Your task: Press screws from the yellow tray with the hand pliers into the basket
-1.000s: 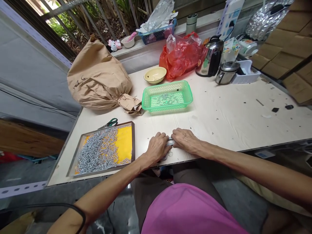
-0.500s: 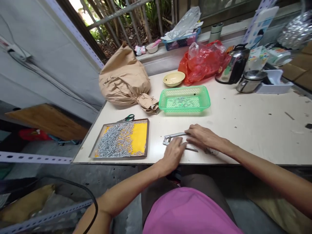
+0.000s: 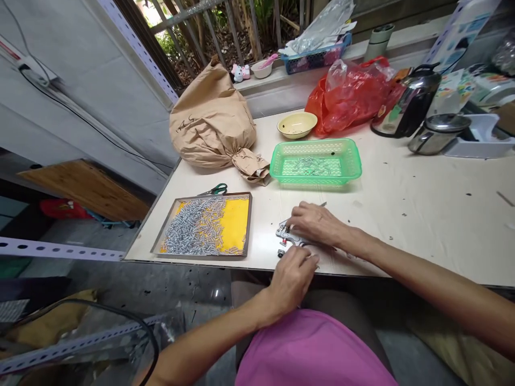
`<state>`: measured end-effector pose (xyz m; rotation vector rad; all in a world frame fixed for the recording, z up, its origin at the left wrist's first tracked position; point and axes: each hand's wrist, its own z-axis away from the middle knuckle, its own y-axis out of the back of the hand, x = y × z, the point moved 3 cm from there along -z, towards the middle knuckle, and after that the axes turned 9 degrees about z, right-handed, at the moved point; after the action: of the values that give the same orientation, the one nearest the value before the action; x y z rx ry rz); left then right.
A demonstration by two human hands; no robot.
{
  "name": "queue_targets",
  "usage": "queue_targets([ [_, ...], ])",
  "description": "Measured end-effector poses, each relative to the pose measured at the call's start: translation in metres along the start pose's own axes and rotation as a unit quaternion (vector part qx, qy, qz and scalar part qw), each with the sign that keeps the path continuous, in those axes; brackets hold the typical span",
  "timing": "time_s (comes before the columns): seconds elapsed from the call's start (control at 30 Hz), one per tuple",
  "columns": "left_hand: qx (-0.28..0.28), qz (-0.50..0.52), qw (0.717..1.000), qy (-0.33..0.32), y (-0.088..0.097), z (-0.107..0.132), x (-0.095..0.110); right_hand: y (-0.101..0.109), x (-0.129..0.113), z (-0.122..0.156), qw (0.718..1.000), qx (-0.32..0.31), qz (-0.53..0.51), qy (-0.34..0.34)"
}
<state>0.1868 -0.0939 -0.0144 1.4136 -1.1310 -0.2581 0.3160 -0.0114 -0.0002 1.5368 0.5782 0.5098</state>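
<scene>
One big pale bench (image 3: pixel 426 225) is holding all these things. Taking the silver tool (image 3: pixel 281 231) as the middle of a clock, with twelve at the far side of the bench, a fat brown bag (image 3: pixel 213 118) is sitting at eleven o'clock. A red plastic bag (image 3: pixel 354 102) is slumping far back at one o'clock. A flat tray (image 3: pixel 249 225) is lying at nine o'clock, and lots of little metal pieces (image 3: pixel 185 228) are covering most of its yellow bottom. A green basket (image 3: pixel 316 181) is standing at one o'clock, nearer than the red bag, and only a thin scatter of pieces is lying in it. So a lot seems to be waiting and only a little seems to be set apart, but I am not able to tell if both piles are the same kind.

The right hand (image 3: pixel 319 222) is resting just at three o'clock, its grip bending closed over the tool's handles. The left hand (image 3: pixel 290 279) is curling up at six o'clock; its fingers are hiding its grip, so I cannot tell what it is holding. The tool is lying near the front edge, its head pointing to nine and its long side running from nine toward three. One small black piece (image 3: pixel 281 253) is lying just beside it at six.
</scene>
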Motion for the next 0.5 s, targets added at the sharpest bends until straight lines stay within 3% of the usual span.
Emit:
queue_targets([
  [0.07,0.031,-0.010,0.998,0.053,0.026,0.017,-0.018,0.001,-0.024,-0.004,0.997,-0.010,-0.013,0.077],
  [0.17,0.069,-0.090,0.976,0.186,0.073,0.036,-0.071,-0.006,-0.046,-0.009,0.987,-0.028,0.014,0.157],
  [0.27,0.033,-0.120,0.953,0.277,0.105,0.048,-0.121,-0.018,-0.054,-0.013,0.979,-0.022,0.067,0.190],
  [0.37,-0.037,-0.092,0.947,0.305,0.110,0.053,-0.144,-0.025,-0.055,-0.014,0.971,0.004,0.095,0.219],
  [0.5,-0.077,-0.074,0.946,0.307,0.092,0.050,-0.141,-0.027,-0.051,-0.020,0.964,-0.024,0.075,0.255],
])
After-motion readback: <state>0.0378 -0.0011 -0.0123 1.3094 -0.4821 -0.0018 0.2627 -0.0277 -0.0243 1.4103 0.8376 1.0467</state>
